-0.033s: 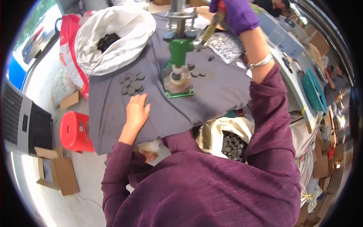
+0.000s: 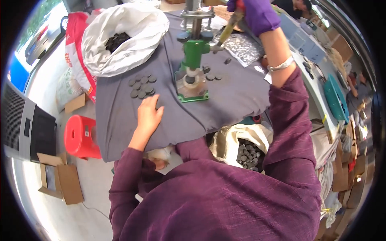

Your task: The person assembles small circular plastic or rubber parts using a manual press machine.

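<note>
Nothing has shifted since the earlier frame, as far as I can tell. My left hand [image 2: 148, 114] lies flat, fingers together, on the grey cloth-covered tabletop [image 2: 225, 104], just at 6 o'clock of the small dark round discs [image 2: 141, 86]. My purple-gloved right hand [image 2: 257, 14] is clamped on the wooden lever handle [image 2: 232, 25] of the green metal hand press [image 2: 193, 64], at 3 o'clock of the discs.

A deep purple long-sleeved top was worn, its fabric creased across both arms. The right hand [image 2: 257, 14] was covered by a purple glove, with a silver bangle [image 2: 281, 64] at the wrist. The left hand [image 2: 148, 114] was left ungloved.
</note>
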Demonstrator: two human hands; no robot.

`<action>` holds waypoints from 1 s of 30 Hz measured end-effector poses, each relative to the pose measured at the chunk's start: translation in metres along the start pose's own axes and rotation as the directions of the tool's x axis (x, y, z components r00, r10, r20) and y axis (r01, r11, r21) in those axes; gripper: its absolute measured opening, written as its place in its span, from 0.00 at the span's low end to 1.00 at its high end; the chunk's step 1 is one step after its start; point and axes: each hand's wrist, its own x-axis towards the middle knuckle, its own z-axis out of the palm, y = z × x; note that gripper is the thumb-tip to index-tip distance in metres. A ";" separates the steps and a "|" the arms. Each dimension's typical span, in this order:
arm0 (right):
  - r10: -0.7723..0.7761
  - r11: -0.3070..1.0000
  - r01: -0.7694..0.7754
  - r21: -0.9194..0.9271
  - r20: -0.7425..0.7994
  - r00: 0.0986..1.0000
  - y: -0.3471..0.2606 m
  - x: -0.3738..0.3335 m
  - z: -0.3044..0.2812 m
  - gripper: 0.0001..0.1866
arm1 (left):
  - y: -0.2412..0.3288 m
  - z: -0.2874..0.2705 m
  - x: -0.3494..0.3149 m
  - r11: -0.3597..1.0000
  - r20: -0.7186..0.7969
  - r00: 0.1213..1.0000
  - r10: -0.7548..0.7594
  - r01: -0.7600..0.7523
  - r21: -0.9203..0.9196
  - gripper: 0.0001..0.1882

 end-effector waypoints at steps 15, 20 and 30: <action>-0.125 0.935 -0.004 0.355 0.340 0.932 0.019 -0.003 -0.015 0.12 | 0.056 0.061 0.084 0.884 0.056 0.975 -0.215 0.219 -0.413 0.39; -0.542 0.689 0.620 -0.375 0.301 0.784 0.025 -0.015 -0.020 0.13 | 0.060 0.071 0.087 0.869 0.035 0.954 -0.297 0.285 -0.405 0.43; -0.080 0.994 0.081 -0.074 0.020 0.997 0.001 -0.049 0.001 0.14 | 0.061 0.071 0.090 0.929 0.010 0.965 -0.264 0.257 -0.267 0.37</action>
